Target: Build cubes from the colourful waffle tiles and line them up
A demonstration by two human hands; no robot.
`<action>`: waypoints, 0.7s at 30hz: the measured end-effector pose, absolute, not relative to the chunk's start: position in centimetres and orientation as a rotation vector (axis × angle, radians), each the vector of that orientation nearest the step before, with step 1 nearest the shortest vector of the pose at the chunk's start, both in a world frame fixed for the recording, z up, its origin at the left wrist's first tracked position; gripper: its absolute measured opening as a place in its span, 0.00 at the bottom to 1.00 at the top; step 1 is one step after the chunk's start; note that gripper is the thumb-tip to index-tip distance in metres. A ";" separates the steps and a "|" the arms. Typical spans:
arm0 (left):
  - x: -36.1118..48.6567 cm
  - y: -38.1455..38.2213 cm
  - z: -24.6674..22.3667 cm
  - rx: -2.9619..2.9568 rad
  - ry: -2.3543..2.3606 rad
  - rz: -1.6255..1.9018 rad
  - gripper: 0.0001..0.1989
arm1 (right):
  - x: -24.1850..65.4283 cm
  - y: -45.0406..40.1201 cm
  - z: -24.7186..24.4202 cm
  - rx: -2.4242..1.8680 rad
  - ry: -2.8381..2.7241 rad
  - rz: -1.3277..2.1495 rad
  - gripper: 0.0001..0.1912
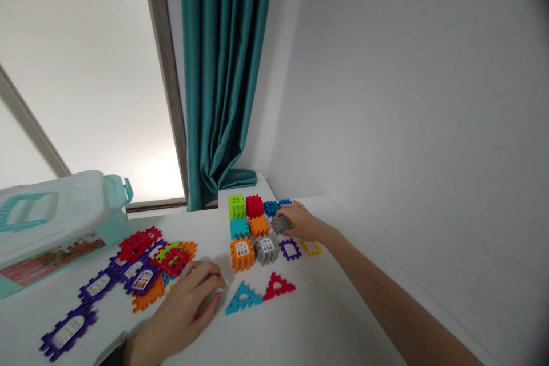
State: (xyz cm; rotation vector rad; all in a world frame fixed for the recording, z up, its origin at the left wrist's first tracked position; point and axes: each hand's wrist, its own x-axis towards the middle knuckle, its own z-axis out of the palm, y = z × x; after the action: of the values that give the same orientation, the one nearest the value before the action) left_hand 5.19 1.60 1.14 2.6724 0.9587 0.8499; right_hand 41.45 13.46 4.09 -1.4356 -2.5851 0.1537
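Grey piece: the toothed grey piece sits just right of the lower centre of the frame, at the right end of the middle row.
Right hand: the right hand reaches in from the lower right, its fingers at the grey piece; whether they are clamped on it or only resting there, I cannot tell.
Back row: a lime stack, a red stack and a blue piece, left to right.
Middle row: a teal stack and an orange stack, left of the grey piece.
Front row: an orange window block, a grey window block, a purple frame and a yellow frame.
Below the rows: a blue triangle touching or just beside a red triangle, with a white window to their right.
Left hand: the left hand rests at lower centre-left, fingers loosely bent, thumb apart from them, holding nothing visible.
Loose pile: mixed toothed pieces, overlapping, lower left.
Box: a teal plastic box with a pale lid, left edge.
Surface: a white bench, smooth and plain, across the lower frame.
Curtain: a green curtain hanging in folds, upper centre, its hem bunched.
Window side: a bright, pale panel with a brownish frame, upper left.
Wall: a plain pale wall filling the upper right.
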 end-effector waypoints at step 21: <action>4.9 1.7 3.0 2.730 0.947 0.862 0.10 | 39.8 4.7 6.9 -1.319 -2.597 -0.019 0.23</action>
State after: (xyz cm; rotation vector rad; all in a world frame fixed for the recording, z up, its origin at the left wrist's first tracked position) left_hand 4.90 1.70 3.04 2.7296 0.9469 0.8617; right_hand 39.81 4.66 6.86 -1.3190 -2.5972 -0.0186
